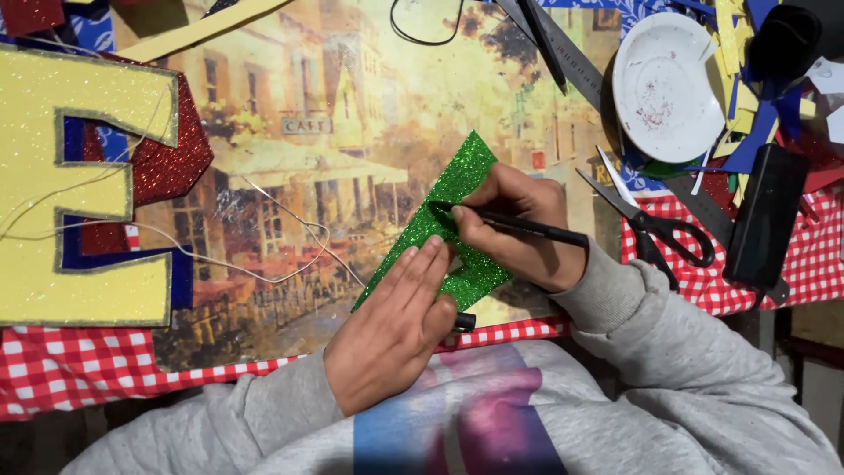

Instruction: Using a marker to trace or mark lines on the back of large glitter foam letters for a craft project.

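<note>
A green glitter foam sheet [457,189] lies tilted on a picture mat [352,105] showing a street scene. My left hand [400,325] lies flat on the sheet's lower part, fingers together, pressing it down. My right hand [519,224] grips a black pen [527,229] whose tip touches the green sheet near its middle. A small black cap or object [465,322] peeks out under my left fingers.
A big yellow glitter letter [79,185] with blue and red backing lies at the left, with thin white string [290,220] trailing from it. Black-handled scissors [659,224], a white plate [664,84], a metal ruler [571,57], a black block [765,215] and foam scraps crowd the right.
</note>
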